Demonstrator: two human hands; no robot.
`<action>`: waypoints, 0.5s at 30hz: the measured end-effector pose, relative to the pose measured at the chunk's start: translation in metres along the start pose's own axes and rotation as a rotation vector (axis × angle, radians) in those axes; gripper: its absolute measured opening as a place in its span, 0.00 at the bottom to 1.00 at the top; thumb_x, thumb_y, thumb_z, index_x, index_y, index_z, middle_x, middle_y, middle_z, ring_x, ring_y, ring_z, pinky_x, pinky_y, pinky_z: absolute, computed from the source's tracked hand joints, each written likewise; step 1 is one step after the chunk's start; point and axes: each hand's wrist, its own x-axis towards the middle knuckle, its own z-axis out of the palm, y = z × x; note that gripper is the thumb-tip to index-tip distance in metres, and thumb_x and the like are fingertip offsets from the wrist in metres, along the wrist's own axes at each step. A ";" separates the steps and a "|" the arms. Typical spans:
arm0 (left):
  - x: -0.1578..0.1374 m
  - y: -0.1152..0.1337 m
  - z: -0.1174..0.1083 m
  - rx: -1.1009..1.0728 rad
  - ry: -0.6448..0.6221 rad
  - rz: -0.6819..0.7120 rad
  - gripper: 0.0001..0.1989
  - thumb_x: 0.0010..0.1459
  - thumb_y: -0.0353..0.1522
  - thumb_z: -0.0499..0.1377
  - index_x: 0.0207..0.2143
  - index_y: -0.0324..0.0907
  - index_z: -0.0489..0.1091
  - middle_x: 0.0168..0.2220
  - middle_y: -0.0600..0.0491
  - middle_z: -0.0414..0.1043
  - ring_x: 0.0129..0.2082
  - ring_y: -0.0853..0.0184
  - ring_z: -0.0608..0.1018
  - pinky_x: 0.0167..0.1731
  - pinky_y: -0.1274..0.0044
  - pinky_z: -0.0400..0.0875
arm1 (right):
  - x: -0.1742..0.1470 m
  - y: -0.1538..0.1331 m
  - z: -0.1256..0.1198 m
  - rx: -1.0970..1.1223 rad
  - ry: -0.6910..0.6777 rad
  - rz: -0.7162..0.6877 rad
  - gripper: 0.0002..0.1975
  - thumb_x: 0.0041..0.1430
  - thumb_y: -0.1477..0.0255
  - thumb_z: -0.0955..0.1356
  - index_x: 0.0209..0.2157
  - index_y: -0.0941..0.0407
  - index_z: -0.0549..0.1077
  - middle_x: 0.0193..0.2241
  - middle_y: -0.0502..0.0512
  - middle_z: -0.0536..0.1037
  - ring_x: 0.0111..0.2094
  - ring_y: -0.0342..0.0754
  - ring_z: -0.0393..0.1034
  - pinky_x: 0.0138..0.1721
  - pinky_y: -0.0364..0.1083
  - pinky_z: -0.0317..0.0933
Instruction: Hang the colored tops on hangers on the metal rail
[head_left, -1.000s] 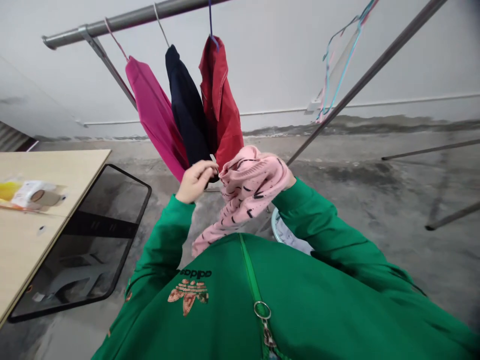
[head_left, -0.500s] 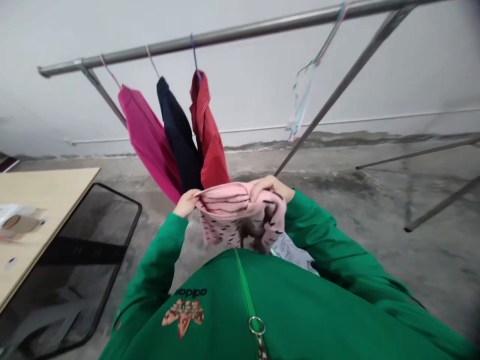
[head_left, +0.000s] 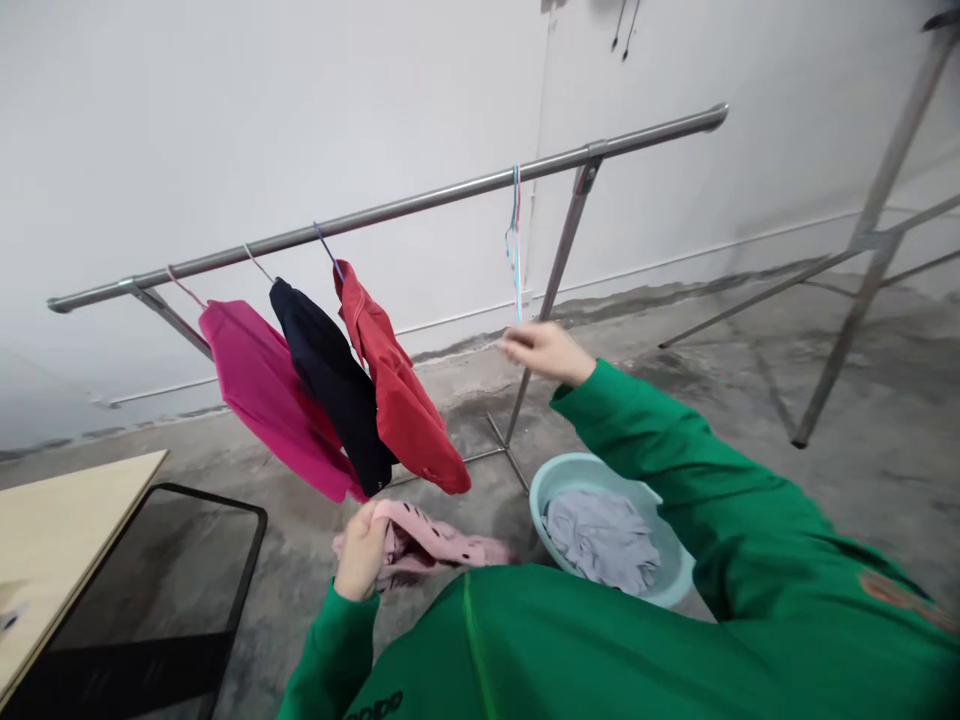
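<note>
Right hand (head_left: 551,352) now off pink garment (head_left: 439,543)

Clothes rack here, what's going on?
A person in a green top holds a black-flecked pink garment in the left hand. The right hand is near the lower end of the hangers on the metal rail; contact is unclear. A magenta garment, a navy garment and a red garment hang farther left. Grey laundry sits in a blue basin.

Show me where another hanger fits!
Bare: the grey metal bar between the blue hook above the red cloth garment and the thin blue-pink hangers, and from the grey metal leg to the bar's right tip. Crowded: leftward, around the magenta cloth garment and navy cloth garment.
</note>
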 end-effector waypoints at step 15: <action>-0.013 -0.011 0.007 0.050 -0.028 -0.053 0.16 0.46 0.44 0.57 0.22 0.40 0.69 0.22 0.53 0.71 0.27 0.65 0.73 0.30 0.76 0.68 | 0.118 0.052 -0.042 -0.726 0.149 0.372 0.17 0.58 0.69 0.65 0.43 0.68 0.71 0.40 0.74 0.74 0.47 0.64 0.68 0.45 0.58 0.57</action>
